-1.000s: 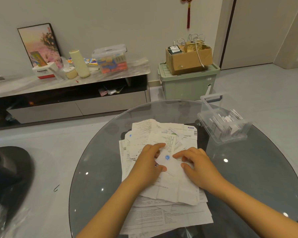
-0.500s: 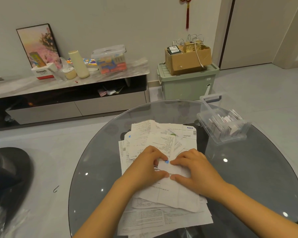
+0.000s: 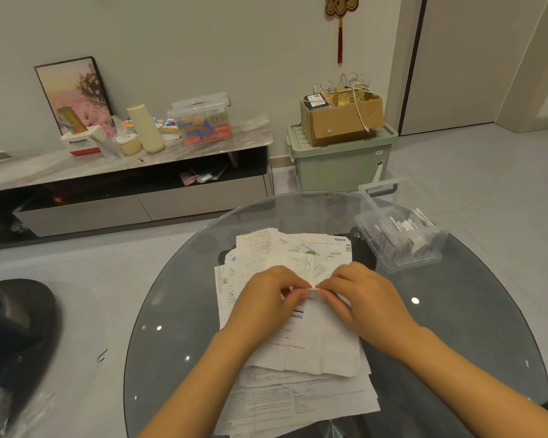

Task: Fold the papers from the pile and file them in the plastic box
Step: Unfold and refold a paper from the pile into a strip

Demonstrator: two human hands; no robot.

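A pile of white printed papers [image 3: 298,390] lies in the middle of a round glass table [image 3: 456,327]. On top of the pile lies one sheet [image 3: 314,339]. My left hand [image 3: 266,298] and my right hand [image 3: 361,295] meet at its far edge, and both pinch that edge, which is folded over into a narrow strip between the fingertips. A clear plastic box [image 3: 399,238] with several folded papers standing in it sits at the table's far right, an arm's reach beyond my right hand.
Behind the table stand a low TV cabinet [image 3: 124,184] with a lidded clear tub, a cylinder and a picture frame, and a green storage bin [image 3: 342,159] with a cardboard box on it. A dark chair [image 3: 13,327] sits at the left.
Both hands have moved from pressing flat on the sheet to pinching its far edge together. The small blue mark on the sheet is now hidden under the fold.
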